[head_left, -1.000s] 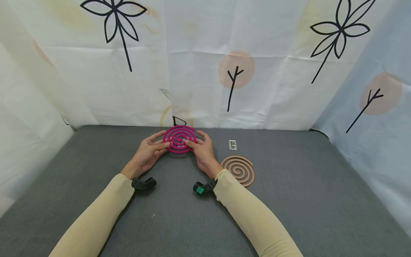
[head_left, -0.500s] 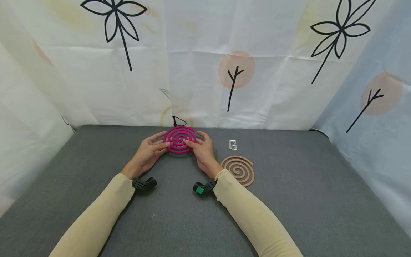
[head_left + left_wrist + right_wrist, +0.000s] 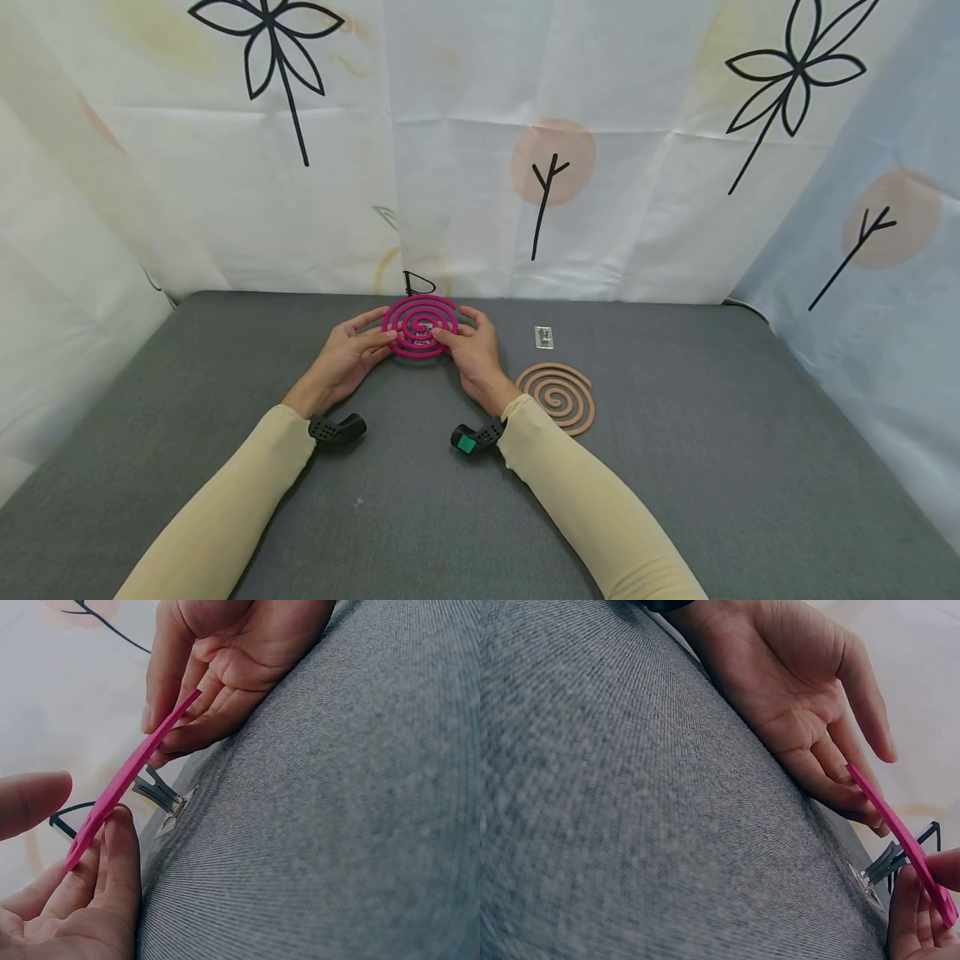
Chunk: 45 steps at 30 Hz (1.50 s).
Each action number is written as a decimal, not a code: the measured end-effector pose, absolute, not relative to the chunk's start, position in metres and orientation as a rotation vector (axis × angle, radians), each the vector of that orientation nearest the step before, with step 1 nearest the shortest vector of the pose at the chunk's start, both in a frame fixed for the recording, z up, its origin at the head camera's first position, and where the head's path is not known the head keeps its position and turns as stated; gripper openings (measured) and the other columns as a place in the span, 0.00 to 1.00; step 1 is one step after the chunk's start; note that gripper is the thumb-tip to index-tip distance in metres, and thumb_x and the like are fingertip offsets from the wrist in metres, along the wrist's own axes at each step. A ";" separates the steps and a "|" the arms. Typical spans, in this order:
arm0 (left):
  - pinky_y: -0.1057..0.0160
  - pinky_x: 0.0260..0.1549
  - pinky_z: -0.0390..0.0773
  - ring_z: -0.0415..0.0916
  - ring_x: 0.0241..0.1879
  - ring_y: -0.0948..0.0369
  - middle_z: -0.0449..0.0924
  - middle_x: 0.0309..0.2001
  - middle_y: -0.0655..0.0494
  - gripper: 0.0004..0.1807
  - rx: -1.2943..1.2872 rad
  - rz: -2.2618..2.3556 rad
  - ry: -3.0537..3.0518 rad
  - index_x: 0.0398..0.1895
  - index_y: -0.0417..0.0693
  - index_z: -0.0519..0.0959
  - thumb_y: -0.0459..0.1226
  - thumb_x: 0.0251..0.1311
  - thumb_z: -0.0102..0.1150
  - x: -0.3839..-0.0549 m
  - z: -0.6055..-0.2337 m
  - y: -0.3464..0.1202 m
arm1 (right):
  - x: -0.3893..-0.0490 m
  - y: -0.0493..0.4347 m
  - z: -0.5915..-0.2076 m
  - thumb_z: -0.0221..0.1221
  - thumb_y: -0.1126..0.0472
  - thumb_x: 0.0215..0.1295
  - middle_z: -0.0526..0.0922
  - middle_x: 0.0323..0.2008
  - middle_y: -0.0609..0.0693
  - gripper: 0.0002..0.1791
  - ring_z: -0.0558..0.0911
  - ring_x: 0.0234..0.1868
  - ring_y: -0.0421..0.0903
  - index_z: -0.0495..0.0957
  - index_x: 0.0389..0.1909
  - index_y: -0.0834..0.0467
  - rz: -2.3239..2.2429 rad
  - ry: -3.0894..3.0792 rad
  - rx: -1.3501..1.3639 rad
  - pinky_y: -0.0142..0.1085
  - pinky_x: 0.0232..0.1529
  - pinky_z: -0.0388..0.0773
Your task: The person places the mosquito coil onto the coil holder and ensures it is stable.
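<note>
Right hand [image 3: 474, 354] clamped on a pink coil [image 3: 127, 772], thumb against one face, fingers against the other; left hand [image 3: 341, 358] with relaxed fingers behind the coil's left side and thumb standing apart. Both close to the far edge of a gray tabletop [image 3: 420, 517], slightly left of its middle, with a cloth backdrop [image 3: 450, 200] just beyond that edge. Wide gray stretches out to the left and right edges, and a deep one between the sleeved forearms [image 3: 217, 508]. Pink coil tilted, held above the tabletop directly between the hands, over a pronged metal stand [image 3: 159, 795]; contact with the prongs hard to tell. Brown coil [image 3: 555, 400] flat beside the right wrist; small metal piece [image 3: 543, 337] beyond it, toward the far edge.
</note>
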<state>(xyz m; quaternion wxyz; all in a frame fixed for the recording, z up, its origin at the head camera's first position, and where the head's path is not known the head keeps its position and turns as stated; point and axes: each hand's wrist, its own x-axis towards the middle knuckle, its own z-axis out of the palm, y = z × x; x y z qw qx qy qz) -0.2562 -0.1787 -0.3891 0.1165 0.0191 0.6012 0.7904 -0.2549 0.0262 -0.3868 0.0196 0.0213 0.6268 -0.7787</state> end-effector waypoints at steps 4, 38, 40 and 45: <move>0.68 0.52 0.79 0.79 0.50 0.67 0.61 0.73 0.36 0.40 0.063 2.323 1.750 0.81 0.42 0.50 0.29 0.71 0.58 -0.256 -0.389 -0.179 | -0.255 0.026 -0.387 0.64 0.72 0.67 0.84 0.47 0.61 0.37 0.82 0.38 0.40 0.60 0.75 0.63 -2.422 1.948 0.060 0.34 0.44 0.81; 0.68 0.54 0.78 0.78 0.55 0.66 0.59 0.75 0.37 0.40 0.066 2.309 1.770 0.81 0.41 0.49 0.29 0.72 0.58 -0.257 -0.390 -0.179 | -0.256 0.027 -0.387 0.64 0.72 0.67 0.84 0.45 0.58 0.38 0.81 0.39 0.40 0.59 0.75 0.63 -2.399 1.948 0.050 0.34 0.44 0.80; 0.68 0.53 0.79 0.78 0.53 0.66 0.60 0.74 0.37 0.40 0.058 2.309 1.773 0.81 0.41 0.50 0.29 0.72 0.57 -0.257 -0.390 -0.178 | -0.256 0.027 -0.387 0.64 0.72 0.68 0.84 0.45 0.58 0.38 0.81 0.39 0.40 0.59 0.75 0.63 -2.395 1.948 0.050 0.33 0.44 0.80; 0.69 0.52 0.79 0.79 0.51 0.67 0.61 0.73 0.36 0.39 0.051 2.310 1.774 0.81 0.40 0.50 0.30 0.72 0.57 -0.257 -0.390 -0.178 | -0.256 0.027 -0.387 0.63 0.71 0.68 0.84 0.46 0.58 0.38 0.81 0.40 0.40 0.59 0.75 0.63 -2.384 1.961 0.052 0.33 0.44 0.79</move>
